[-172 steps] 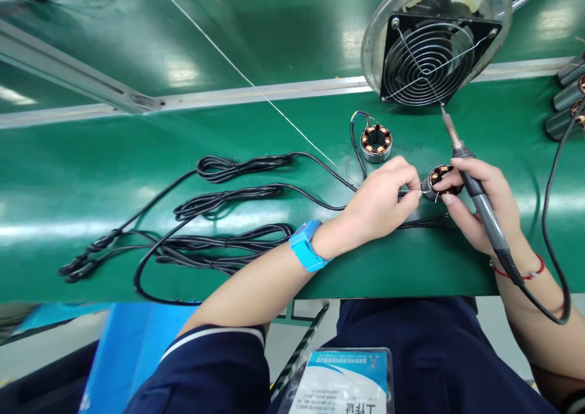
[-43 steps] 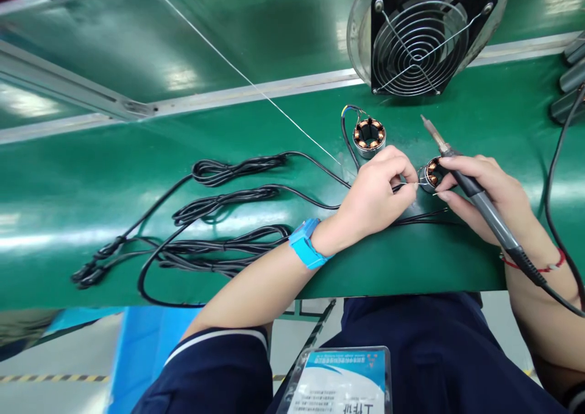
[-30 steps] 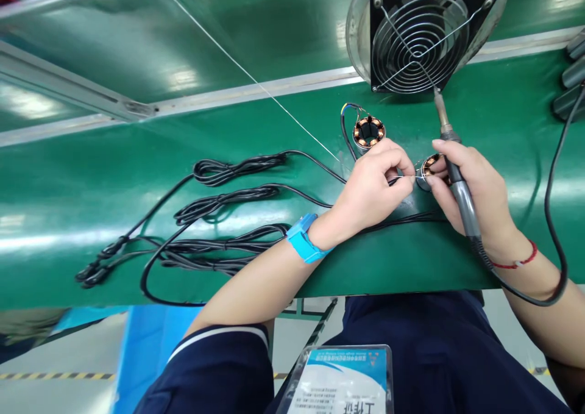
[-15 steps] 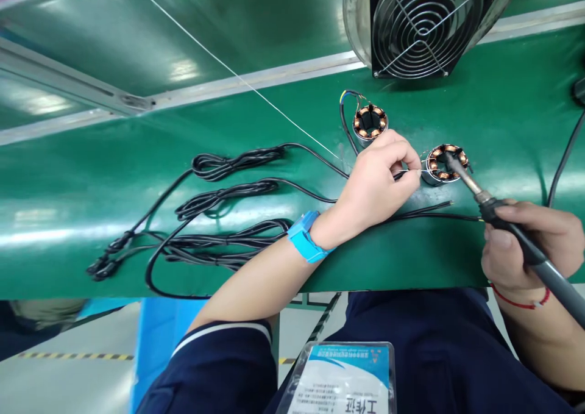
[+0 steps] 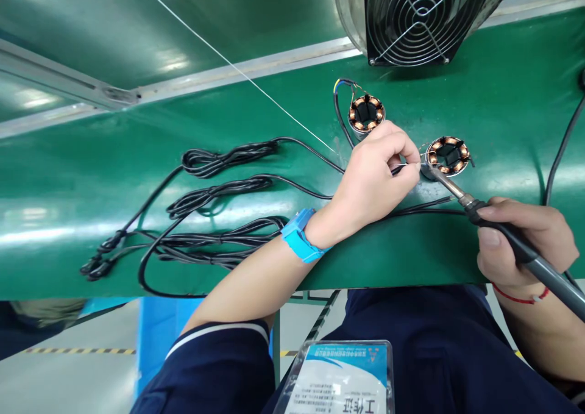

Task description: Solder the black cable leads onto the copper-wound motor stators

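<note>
My left hand (image 5: 377, 170) is closed in a pinch on a thin silvery solder wire (image 5: 337, 152), which runs down from the upper left. A black cable also passes into this hand; how the fingers hold it is hidden. My right hand (image 5: 525, 240) grips a soldering iron (image 5: 507, 231) by its dark handle. Its tip is at the left rim of a motor stator (image 5: 448, 157) with copper windings, close to my left fingertips. Behind my left hand stands a second stator (image 5: 366, 114), with a cable (image 5: 340, 112) joined to its thin leads.
Bundled black cables (image 5: 219, 188) lie left on the green bench (image 5: 91, 182). A fan with a wire guard (image 5: 423, 17) faces the stators from the back. Loose cable ends (image 5: 434, 205) lie below the right stator. Another cord (image 5: 560, 146) runs along the right.
The soldering iron's tip has moved left, from over the right stator's centre to its left rim near my left fingers. My left hand keeps its pinch. The view has shifted slightly.
</note>
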Demonstrator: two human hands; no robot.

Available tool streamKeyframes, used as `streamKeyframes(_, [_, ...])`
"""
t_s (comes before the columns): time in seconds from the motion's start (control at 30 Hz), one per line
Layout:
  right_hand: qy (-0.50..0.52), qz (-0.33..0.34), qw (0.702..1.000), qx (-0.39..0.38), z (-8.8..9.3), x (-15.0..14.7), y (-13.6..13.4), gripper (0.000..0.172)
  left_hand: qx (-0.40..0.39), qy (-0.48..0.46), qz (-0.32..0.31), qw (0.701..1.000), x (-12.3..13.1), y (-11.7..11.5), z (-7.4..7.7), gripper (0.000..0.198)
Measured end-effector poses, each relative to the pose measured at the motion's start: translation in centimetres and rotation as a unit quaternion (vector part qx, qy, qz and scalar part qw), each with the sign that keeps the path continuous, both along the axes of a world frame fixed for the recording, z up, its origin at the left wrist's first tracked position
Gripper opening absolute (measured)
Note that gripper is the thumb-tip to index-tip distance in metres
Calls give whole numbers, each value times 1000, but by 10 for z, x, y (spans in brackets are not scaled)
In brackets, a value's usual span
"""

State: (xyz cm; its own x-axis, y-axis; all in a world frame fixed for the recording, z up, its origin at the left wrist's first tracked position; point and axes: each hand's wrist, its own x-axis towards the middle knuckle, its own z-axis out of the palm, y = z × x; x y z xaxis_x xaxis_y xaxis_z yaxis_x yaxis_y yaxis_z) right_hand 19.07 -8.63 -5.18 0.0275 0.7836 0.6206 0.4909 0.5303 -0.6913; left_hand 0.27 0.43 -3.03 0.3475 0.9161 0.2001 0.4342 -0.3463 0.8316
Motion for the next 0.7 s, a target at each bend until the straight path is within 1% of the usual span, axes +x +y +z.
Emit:
streamKeyframes(0.13, [-10,-33,999,-9,-1,0,-4,26,0,-2,1,1000,0,0,0,15])
streamKeyframes(0.27, [-5,-17,1000,15,0,0,-2,32,0,-5,-1,1000,0,0,-1,15])
streamKeyframes(0.43, [9,-15,999,48,-1,0,1,36,0,-5,-2,1000,0,0,0,16])
streamKeyframes(0.6, [2,-23,999,28,-2,0,0,34,-2,-3,0,1000,1,0,0,15])
streamKeyframes(0.7, [16,-24,999,30,-3,-1,1,35,-4,-3,4,1000,1,0,-1,15])
